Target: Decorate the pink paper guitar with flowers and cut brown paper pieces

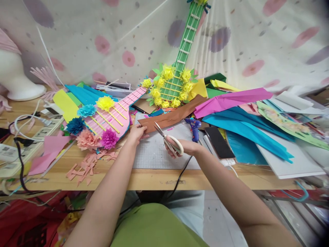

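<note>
I have the left hand (138, 133) pinching a long brown paper strip (173, 115); right of it, the right hand (187, 146) grips white-handled metal scissors (164, 136). Cutting seems underway, needing steadiness.

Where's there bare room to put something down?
The near part of the cutting mat, between the left forearm and right hand, looks bare. So does the table's front strip below it, except where a black cord crosses. Crowded: the back, around the pink and green instruments; the right, around blue paper and phone.
</note>
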Motion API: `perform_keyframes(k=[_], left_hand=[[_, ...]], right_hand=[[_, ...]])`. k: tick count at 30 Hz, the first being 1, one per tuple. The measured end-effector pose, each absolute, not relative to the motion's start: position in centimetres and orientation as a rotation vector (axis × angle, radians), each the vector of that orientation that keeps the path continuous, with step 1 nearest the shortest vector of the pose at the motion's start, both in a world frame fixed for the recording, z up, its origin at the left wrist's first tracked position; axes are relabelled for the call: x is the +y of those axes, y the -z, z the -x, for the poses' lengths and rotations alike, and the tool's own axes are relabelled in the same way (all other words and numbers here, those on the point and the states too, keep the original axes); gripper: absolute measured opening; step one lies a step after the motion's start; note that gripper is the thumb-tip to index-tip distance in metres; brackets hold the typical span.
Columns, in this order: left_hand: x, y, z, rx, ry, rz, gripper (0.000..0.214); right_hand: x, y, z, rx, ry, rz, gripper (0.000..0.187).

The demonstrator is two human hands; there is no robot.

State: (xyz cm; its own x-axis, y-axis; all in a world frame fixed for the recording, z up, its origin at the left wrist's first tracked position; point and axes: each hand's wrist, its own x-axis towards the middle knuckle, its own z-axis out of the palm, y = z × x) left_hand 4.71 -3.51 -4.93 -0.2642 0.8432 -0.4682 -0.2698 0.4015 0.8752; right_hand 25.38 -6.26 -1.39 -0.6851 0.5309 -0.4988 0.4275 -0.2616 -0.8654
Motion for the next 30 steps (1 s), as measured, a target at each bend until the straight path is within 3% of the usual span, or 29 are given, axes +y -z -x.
perform_keyframes(k=[8, 30], left_hand=[[-3.8, 4.2, -5.3, 1.446, -1.253, -0.486, 0.014], [-4.2, 4.4, -5.3, 1.378, -1.252, -0.436, 0.012]], right_hand=[[-5.2, 2.7, -25.1, -1.966, -2.332, 1.258, 0.065], [-4.5, 3.2, -22.3, -1.822, -2.25, 1.308, 0.063]])
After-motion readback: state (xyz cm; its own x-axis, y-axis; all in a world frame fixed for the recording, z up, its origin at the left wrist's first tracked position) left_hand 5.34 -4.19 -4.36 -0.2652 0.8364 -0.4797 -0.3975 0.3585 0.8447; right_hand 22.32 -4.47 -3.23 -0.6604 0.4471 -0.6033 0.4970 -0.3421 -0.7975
